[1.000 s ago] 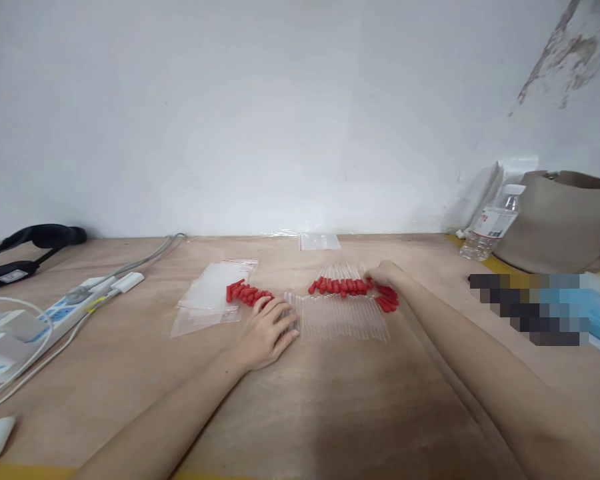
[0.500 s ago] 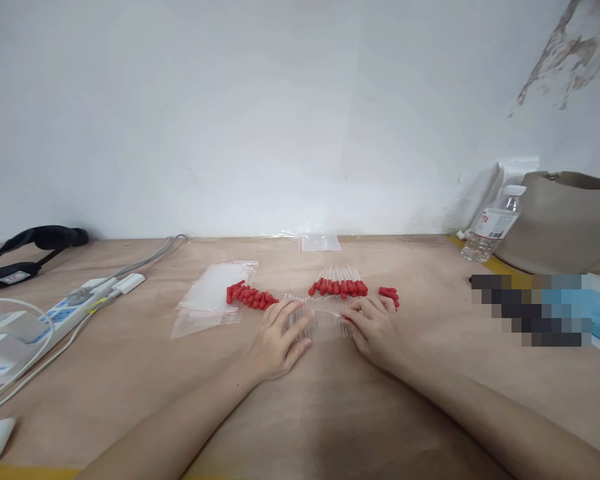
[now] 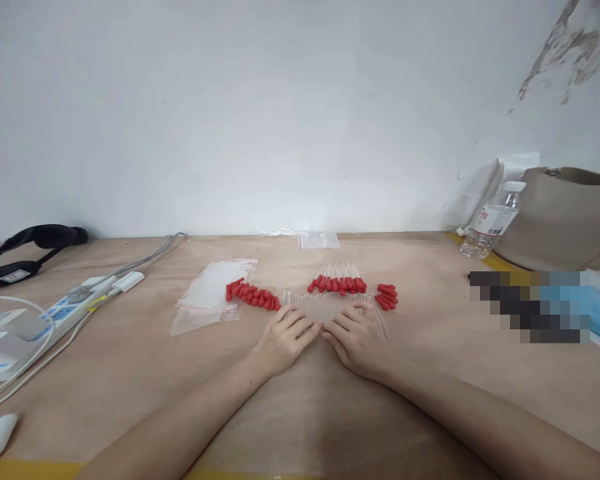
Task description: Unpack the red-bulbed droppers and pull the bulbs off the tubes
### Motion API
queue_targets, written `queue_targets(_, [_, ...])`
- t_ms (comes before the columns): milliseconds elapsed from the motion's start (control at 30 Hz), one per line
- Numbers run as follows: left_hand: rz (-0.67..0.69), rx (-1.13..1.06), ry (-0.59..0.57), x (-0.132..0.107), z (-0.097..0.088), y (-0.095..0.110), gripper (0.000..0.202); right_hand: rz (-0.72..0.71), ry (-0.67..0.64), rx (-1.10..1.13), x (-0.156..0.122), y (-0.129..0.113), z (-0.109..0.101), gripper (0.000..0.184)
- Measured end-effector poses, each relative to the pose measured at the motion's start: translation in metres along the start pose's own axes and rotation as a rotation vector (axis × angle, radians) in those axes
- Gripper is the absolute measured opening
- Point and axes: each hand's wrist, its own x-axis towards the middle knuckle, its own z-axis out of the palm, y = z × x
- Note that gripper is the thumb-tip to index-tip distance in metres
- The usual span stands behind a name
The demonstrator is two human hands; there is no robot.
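Note:
A row of clear thin tubes (image 3: 310, 305) lies side by side on the brown table surface, under and between my hands. My left hand (image 3: 290, 337) rests over the row's left part, fingers stretched across the tubes. Over the right part lies my right hand (image 3: 355, 337), its fingers laid on the tubes too. The two thumbs nearly meet at the row's near edge. Just behind are several red-bulbed droppers (image 3: 337, 285), their clear tips pointing away. Loose red rubber bulbs (image 3: 253, 295) form a line by my left fingertips; a smaller group of red bulbs (image 3: 387, 297) lies beyond my right hand.
Clear zip bags (image 3: 205, 293) are stacked on the left, and another bag (image 3: 320, 241) lies by the wall. Farther left are a power strip (image 3: 63, 310) with cables and a black strap (image 3: 35, 250). A water bottle (image 3: 495, 220) and beige container (image 3: 560, 220) stand right.
My hands have come together over the tubes, thumbs now nearly touching. The red bulb at my right fingertips no longer shows there, and more of the right-hand bulb group is visible.

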Motion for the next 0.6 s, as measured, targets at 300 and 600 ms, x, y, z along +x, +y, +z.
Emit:
queue_targets(300, [-0.034, -0.045, -0.084, -0.008, 0.004, 0.002, 0.013, -0.076, 0.075, -0.050, -0.001, 0.003, -0.003, 0.017])
queue_targets(600, [-0.124, -0.072, -0.076, -0.002, -0.004, 0.005, 0.013, -0.156, 0.111, -0.169, -0.011, 0.010, 0.001, 0.013])
